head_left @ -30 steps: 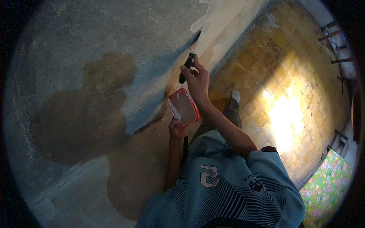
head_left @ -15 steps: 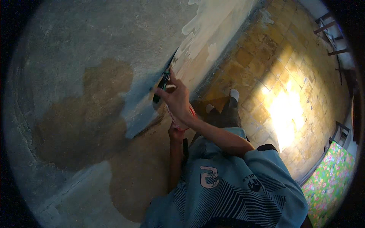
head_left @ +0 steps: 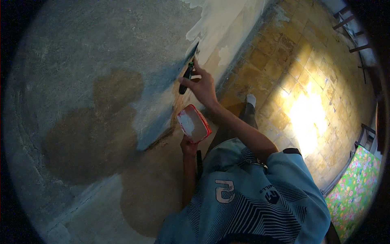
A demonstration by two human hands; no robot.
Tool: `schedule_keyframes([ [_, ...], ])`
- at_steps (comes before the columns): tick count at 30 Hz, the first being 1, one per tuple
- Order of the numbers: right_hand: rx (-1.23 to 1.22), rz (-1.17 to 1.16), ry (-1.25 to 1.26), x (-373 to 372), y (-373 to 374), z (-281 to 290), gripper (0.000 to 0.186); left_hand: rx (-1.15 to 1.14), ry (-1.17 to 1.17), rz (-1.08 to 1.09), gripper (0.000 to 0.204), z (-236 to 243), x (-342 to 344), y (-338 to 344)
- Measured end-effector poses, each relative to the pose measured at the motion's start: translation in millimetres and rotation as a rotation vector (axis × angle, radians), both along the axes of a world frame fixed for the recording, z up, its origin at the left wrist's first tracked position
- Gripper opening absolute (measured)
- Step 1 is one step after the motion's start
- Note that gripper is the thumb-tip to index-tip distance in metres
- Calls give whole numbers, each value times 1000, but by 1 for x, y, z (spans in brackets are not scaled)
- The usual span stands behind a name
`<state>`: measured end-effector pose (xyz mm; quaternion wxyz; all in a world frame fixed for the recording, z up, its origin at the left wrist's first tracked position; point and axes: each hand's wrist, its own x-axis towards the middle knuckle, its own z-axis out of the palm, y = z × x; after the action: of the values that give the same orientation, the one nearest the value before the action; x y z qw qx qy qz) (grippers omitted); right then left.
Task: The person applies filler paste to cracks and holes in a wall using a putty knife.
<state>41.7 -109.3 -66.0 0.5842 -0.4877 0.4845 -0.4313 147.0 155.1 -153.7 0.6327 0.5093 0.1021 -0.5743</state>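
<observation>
My right hand [head_left: 204,88] is closed round the dark handle of a putty knife [head_left: 185,82]. One finger stretches along the knife towards its blade, which meets the wall [head_left: 134,36] at the edge of a pale, smoothed patch [head_left: 221,24]. Below it, my left hand [head_left: 188,146] grips the near end of a red-rimmed plastic tub [head_left: 200,127]. White paste [head_left: 186,123] lies along one side inside the tub. The fingers under the tub are mostly hidden.
Yellowish floor tiles [head_left: 264,69] run along the wall's foot, with a bright sunlit spot. My foot [head_left: 251,99] stands near the wall. At the right are a flowered green cloth [head_left: 353,183] and dark furniture legs [head_left: 345,22]. Shadows fall across the wall.
My right hand and the putty knife have moved up and to the right along the wall, away from the tub. The tub's opening, largely hidden before, now shows.
</observation>
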Motion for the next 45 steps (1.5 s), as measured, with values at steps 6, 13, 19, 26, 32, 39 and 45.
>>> schedule_keyframes([
  [6, 14, 117, 0, 16, 73, 38, 87, -6, 19, 35, 55, -37, 22, 24],
  [13, 35, 34, -84, -12, 12, 29, 87, -287, 80, -85, 50, -41, 23, 28],
  [19, -42, 33, 40, 13, 15, 25, 79, -141, 78, 0, 49, -16, 5, 12],
  [26, -45, 188, -79, 18, 91, 40, 94, -25, 26, 52, 51, -5, 0, 6],
  [32, -36, -75, -64, -14, -20, 5, 79, 43, 0, 68, 51, -11, -4, 4],
  [39, -37, 49, -14, 3, 12, 6, 78, -114, 62, 19, 38, -2, -13, 4],
  [45, -2, 202, -169, -6, 78, 39, 65, -355, 172, -17, 42, -49, 17, 38],
])
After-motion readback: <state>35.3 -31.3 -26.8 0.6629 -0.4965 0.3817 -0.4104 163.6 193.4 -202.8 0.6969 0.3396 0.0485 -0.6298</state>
